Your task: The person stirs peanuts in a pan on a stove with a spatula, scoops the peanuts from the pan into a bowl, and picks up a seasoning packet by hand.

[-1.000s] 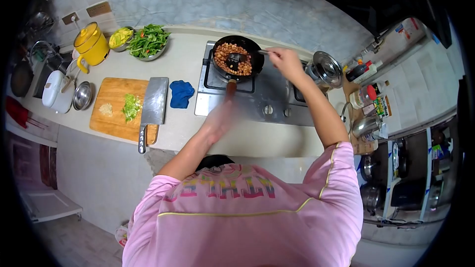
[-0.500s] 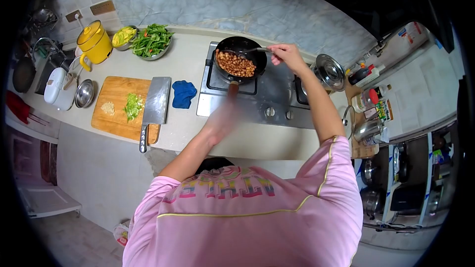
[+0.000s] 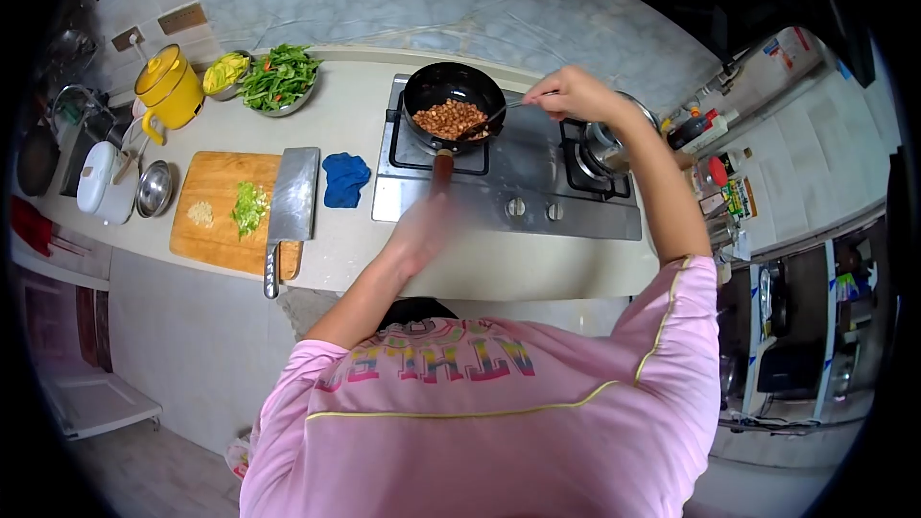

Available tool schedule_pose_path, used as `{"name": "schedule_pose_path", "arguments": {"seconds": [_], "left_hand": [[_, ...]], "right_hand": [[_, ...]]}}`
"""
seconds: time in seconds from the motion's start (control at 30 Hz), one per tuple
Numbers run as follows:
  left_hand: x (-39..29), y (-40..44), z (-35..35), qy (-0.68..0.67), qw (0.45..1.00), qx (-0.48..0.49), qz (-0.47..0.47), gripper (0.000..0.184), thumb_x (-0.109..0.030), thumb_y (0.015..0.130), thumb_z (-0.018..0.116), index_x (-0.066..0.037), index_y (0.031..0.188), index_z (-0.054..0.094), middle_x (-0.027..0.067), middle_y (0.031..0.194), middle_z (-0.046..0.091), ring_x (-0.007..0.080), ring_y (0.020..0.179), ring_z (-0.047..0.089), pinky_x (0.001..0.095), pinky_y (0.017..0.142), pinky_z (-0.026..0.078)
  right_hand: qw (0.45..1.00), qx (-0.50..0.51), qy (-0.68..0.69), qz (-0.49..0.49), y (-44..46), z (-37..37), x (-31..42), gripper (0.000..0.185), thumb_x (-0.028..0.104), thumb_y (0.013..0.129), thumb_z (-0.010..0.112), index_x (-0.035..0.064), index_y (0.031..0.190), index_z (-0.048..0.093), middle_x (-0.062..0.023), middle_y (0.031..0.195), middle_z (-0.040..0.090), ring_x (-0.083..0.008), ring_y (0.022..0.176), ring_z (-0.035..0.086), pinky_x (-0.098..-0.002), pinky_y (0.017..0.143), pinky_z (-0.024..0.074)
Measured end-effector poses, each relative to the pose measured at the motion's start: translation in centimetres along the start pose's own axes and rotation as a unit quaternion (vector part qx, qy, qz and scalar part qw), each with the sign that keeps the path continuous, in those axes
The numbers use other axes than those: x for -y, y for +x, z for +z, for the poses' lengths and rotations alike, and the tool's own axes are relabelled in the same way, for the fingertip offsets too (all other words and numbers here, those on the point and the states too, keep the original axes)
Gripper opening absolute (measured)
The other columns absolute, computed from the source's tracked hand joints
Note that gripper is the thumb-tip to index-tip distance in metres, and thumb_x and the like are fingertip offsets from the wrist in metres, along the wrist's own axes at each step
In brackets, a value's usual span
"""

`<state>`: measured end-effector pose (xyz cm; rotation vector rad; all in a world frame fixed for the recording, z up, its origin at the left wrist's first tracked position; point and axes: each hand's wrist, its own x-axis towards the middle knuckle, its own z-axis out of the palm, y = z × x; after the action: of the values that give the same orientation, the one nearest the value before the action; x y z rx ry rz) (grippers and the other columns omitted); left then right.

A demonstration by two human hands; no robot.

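Note:
My left hand (image 3: 422, 230), partly blurred, is closed around the wooden handle (image 3: 442, 173) of a black wok (image 3: 454, 79) on the left burner. Brown diced pieces (image 3: 448, 119) lie in the near half of the wok. My right hand (image 3: 568, 94) grips a metal spatula (image 3: 513, 105), held out to the wok's right. Its dark head rests among the pieces on the right side of the wok.
Left of the stove (image 3: 537, 194) are a blue cloth (image 3: 345, 179), a cleaver (image 3: 293, 201) on a cutting board (image 3: 206, 245) with chopped food, a bowl of greens (image 3: 279, 80) and a yellow pot (image 3: 170, 91). A lidded pot (image 3: 604, 144) stands on the right burner.
The brown pieces have gathered toward the wok's near side. My right hand has moved right and slightly up, and the spatula head now lies at the right of the pieces. My left hand stays on the handle.

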<state>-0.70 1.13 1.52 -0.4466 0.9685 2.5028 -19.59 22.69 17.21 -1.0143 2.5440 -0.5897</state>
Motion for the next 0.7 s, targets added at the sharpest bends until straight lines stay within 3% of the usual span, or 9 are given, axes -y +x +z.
{"name": "schedule_pose_path", "arguments": {"seconds": [0.13, 0.17, 0.27, 0.4, 0.43, 0.53, 0.57, 0.67, 0.7], "left_hand": [[0.1, 0.1, -0.1, -0.010, 1.000, -0.007, 0.003, 0.021, -0.027, 0.089, 0.054, -0.010, 0.096, 0.044, 0.0024, 0.086, 0.058, 0.0054, 0.057, 0.047, 0.0158, 0.041, 0.036], [0.2, 0.3, -0.2, -0.011, 1.000, -0.005, 0.007, 0.021, -0.028, 0.089, 0.054, -0.010, 0.097, 0.044, 0.0023, 0.086, 0.058, 0.0054, 0.057, 0.047, 0.0157, 0.041, 0.036], [0.2, 0.6, -0.6, -0.009, 1.000, -0.002, 0.016, 0.023, -0.028, 0.089, 0.054, -0.010, 0.098, 0.045, 0.0021, 0.086, 0.058, 0.0053, 0.058, 0.047, 0.0155, 0.041, 0.036], [0.2, 0.3, -0.6, 0.001, 1.000, -0.002, 0.002, 0.024, -0.029, 0.089, 0.053, -0.010, 0.101, 0.045, 0.0023, 0.086, 0.058, 0.0055, 0.058, 0.047, 0.0154, 0.041, 0.036], [0.1, 0.3, -0.5, 0.002, 1.000, -0.001, 0.001, 0.024, -0.029, 0.089, 0.053, -0.010, 0.101, 0.045, 0.0023, 0.086, 0.058, 0.0055, 0.058, 0.047, 0.0154, 0.041, 0.036], [-0.2, 0.0, 0.0, -0.001, 1.000, -0.003, 0.009, 0.023, -0.028, 0.090, 0.053, -0.011, 0.102, 0.044, 0.0027, 0.086, 0.057, 0.0057, 0.058, 0.046, 0.0157, 0.040, 0.036], [-0.2, 0.0, -0.1, 0.001, 1.000, -0.001, 0.008, 0.023, -0.028, 0.090, 0.052, -0.010, 0.103, 0.044, 0.0027, 0.086, 0.057, 0.0057, 0.058, 0.046, 0.0157, 0.040, 0.036], [0.0, 0.2, -0.7, 0.000, 1.000, 0.004, 0.007, 0.024, -0.027, 0.090, 0.052, -0.010, 0.104, 0.044, 0.0027, 0.086, 0.057, 0.0056, 0.058, 0.046, 0.0157, 0.040, 0.036], [0.0, 0.3, -0.9, -0.004, 1.000, 0.007, 0.007, 0.024, -0.027, 0.090, 0.052, -0.010, 0.104, 0.044, 0.0027, 0.087, 0.057, 0.0055, 0.058, 0.046, 0.0157, 0.040, 0.036]], "right_hand": [[0.977, -0.169, -0.105, -0.076, 2.0, 3.8, 0.0, 0.022, 0.012, 0.078, 0.054, 0.0045, 0.094, 0.067, -0.0080, 0.060, 0.060, -0.0124, 0.057, 0.059, -0.0275, 0.055, 0.0461], [0.955, -0.237, -0.106, -0.145, 2.6, 4.8, -1.9, 0.020, 0.014, 0.080, 0.054, 0.0051, 0.091, 0.068, -0.0084, 0.060, 0.061, -0.0141, 0.052, 0.060, -0.0292, 0.052, 0.0467], [0.956, -0.278, 0.037, 0.087, 0.9, 3.7, -0.3, 0.021, 0.018, 0.080, 0.054, 0.0038, 0.088, 0.068, -0.0084, 0.060, 0.061, -0.0154, 0.050, 0.060, -0.0304, 0.051, 0.0471], [0.927, -0.332, 0.066, 0.159, 1.6, 1.8, -1.3, 0.021, 0.019, 0.078, 0.054, 0.0017, 0.078, 0.067, -0.0057, 0.048, 0.056, -0.0156, 0.043, 0.058, -0.0293, 0.046, 0.0460], [0.923, -0.369, 0.012, 0.112, 2.9, 2.5, -3.2, 0.022, 0.018, 0.078, 0.053, 0.0007, 0.074, 0.066, -0.0055, 0.045, 0.054, -0.0159, 0.039, 0.056, -0.0278, 0.044, 0.0454], [0.905, -0.368, 0.161, 0.140, 5.8, 4.8, -5.4, 0.022, 0.016, 0.080, 0.052, -0.0017, 0.076, 0.065, -0.0067, 0.046, 0.055, -0.0156, 0.038, 0.055, -0.0263, 0.044, 0.0454], [0.881, -0.350, 0.292, 0.126, 6.3, 5.4, -5.7, 0.020, 0.013, 0.082, 0.051, -0.0029, 0.082, 0.065, -0.0072, 0.052, 0.058, -0.0141, 0.043, 0.056, -0.0243, 0.044, 0.0451], [0.876, -0.268, 0.390, 0.094, 6.2, 6.2, -6.1, 0.020, 0.009, 0.084, 0.051, -0.0034, 0.090, 0.065, -0.0075, 0.062, 0.060, -0.0115, 0.051, 0.057, -0.0222, 0.047, 0.0454], [0.898, -0.233, 0.366, 0.070, 5.6, 6.2, -5.9, 0.019, 0.009, 0.084, 0.052, -0.0027, 0.091, 0.065, -0.0068, 0.065, 0.060, -0.0106, 0.053, 0.057, -0.0221, 0.048, 0.0453]]}}
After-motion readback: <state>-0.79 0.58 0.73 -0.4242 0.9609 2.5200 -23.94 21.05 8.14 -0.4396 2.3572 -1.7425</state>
